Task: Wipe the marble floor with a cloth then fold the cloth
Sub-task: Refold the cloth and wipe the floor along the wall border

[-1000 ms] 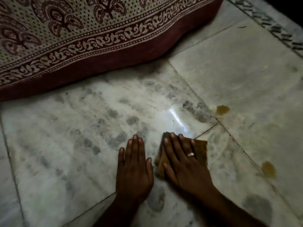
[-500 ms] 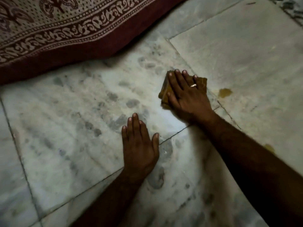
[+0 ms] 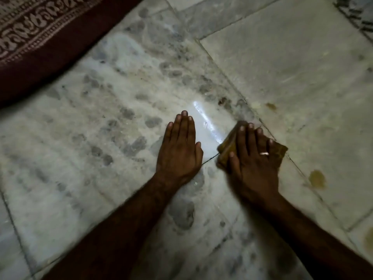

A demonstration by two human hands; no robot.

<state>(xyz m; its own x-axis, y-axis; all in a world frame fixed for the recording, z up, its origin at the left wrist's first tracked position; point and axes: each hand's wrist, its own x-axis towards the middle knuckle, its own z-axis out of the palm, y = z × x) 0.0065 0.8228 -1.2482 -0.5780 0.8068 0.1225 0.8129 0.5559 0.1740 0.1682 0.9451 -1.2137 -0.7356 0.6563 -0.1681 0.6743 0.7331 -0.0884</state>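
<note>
A folded yellow-brown cloth (image 3: 228,147) lies on the grey-veined marble floor (image 3: 105,122). My right hand (image 3: 252,164) presses flat on top of it, fingers spread, a ring on one finger; most of the cloth is hidden under the hand. My left hand (image 3: 179,152) rests flat on the floor just left of the cloth, fingers together, holding nothing. A bright glossy streak shows on the marble between the two hands.
A patterned maroon-edged fabric (image 3: 40,43) lies along the upper left. Yellowish stains sit on the right tile, one (image 3: 316,178) near my right wrist and a smaller one (image 3: 271,106) farther off. A dark patterned border (image 3: 355,15) runs at the top right.
My right hand has pulled the cloth back toward me from the far reach, stopping beside my left hand. The left hand stays planted on the floor.
</note>
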